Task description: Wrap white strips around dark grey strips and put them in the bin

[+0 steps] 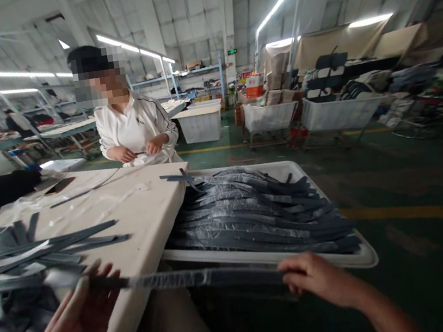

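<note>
A long dark grey fabric strip [241, 276] in a clear plastic sleeve stretches between my two hands, past the near edge of the table. My left hand [73, 329] has its left end between thumb and fingers, over the table edge. At the other end, my right hand [317, 279] is closed around the strip, in front of the white bin. Many similar sleeved strips [248, 211] lie heaped in the white bin [366, 255]. Beside my left hand, loose grey strips [19, 282] are piled on the table.
The cream-covered table [148, 204] carries scraps of clear plastic [83, 207] and a dark phone [59, 185]. Across it stands a co-worker in a white jacket [133, 126], both hands near the waist. Wheeled white bins [272, 117] stand farther back on the green floor [404, 178].
</note>
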`<control>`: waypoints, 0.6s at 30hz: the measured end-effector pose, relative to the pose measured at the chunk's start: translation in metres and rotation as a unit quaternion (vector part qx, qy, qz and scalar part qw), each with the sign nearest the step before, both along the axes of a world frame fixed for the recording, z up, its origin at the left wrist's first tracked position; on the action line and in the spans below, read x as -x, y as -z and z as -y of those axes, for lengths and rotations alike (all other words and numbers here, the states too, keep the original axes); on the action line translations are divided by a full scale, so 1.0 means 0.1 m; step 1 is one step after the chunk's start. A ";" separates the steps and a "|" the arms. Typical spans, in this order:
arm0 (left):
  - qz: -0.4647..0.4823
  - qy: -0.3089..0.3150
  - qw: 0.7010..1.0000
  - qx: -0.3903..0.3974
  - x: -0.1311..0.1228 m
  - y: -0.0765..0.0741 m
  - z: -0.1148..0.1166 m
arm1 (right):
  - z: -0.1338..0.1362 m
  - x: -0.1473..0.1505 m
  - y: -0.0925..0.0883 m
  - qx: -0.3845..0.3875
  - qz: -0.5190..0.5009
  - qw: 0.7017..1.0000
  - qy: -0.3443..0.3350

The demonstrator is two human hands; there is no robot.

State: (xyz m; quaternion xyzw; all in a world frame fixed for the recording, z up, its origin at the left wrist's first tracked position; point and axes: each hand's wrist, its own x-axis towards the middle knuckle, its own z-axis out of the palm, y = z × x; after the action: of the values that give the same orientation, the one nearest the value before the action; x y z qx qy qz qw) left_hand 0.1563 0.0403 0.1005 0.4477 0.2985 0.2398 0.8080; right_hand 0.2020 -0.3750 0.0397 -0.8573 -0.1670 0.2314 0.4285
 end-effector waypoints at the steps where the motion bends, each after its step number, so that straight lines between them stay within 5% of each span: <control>1: -0.017 0.038 0.998 0.044 -0.20 -0.10 0.12 | 0.18 -0.12 -0.14 0.030 0.055 0.998 0.020; 4: 0.004 0.141 0.986 0.085 -0.84 -0.16 0.46 | 0.67 -0.47 -0.42 0.093 0.139 0.983 0.080; 8: -0.081 0.245 0.964 0.060 -1.36 0.34 0.79 | 1.01 -0.84 -0.32 0.189 0.233 0.948 0.108; 13: -0.141 0.292 0.946 0.003 -1.30 1.05 0.88 | 0.99 -1.16 0.25 0.199 0.305 0.922 0.130; 18: -0.120 0.340 0.924 -0.130 -0.89 1.34 0.67 | 0.61 -1.61 0.49 0.142 0.409 0.883 0.180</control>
State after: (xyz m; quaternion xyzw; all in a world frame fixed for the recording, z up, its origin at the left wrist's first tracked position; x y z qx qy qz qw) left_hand 0.2449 -0.0269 -0.0333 0.6485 0.1897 -0.0683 0.7340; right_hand 0.3628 -0.4357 -0.0094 -0.9428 -0.1351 -0.1995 0.2303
